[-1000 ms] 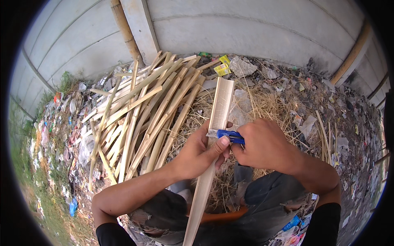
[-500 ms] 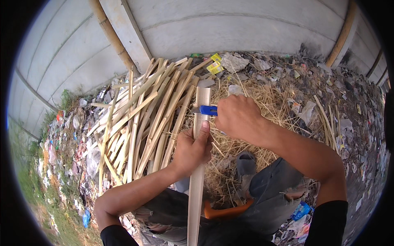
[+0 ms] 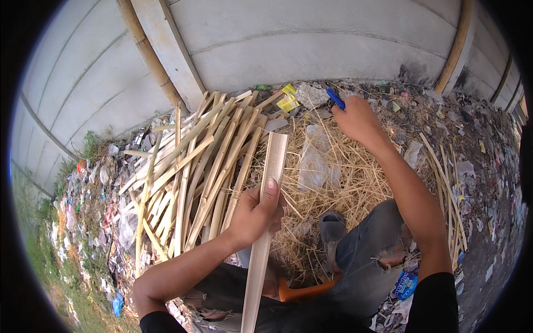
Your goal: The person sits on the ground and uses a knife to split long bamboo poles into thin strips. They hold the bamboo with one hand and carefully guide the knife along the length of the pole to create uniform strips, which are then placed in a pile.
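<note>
The left hand (image 3: pixel 258 213) is wrapped around a long bamboo strip (image 3: pixel 275 155) slanting over the lap, its top end free beside the stick pile (image 3: pixel 206 161). The right hand (image 3: pixel 360 119) clutches a blue cutter (image 3: pixel 335 99) well off the strip's edge, with open room over the straw (image 3: pixel 361 175) between.

The strip (image 3: pixel 274 158) is pale cream, the knife (image 3: pixel 335 98) bright blue. The sticks (image 3: pixel 222 177) run straw-yellow to greenish tan, the straw (image 3: pixel 361 177) golden. The wall (image 3: pixel 316 58) is grey with darker lines, the poles (image 3: pixel 147 53) brownish tan, the sleeves (image 3: pixel 434 302) black.
</note>
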The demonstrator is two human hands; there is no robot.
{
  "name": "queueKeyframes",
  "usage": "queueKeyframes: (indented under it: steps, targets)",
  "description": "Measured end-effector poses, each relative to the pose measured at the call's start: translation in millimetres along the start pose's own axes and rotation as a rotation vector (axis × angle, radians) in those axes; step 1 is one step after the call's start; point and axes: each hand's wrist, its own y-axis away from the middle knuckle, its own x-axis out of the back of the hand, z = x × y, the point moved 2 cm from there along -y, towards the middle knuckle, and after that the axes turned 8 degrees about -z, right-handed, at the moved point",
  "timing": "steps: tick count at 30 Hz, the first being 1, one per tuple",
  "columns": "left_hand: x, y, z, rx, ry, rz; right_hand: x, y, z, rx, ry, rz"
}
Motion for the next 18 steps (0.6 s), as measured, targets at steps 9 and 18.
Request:
queueKeyframes:
  steps: [9, 18]
  targets:
    - [19, -1, -1, -0.035, 0.120, -0.139, -19, 53, -67, 0.299, -0.496, -0.184]
    - [20, -15, -1, -0.101, 0.136, -0.227, -54, 43, -74, 0.404, -0.891, -0.390]
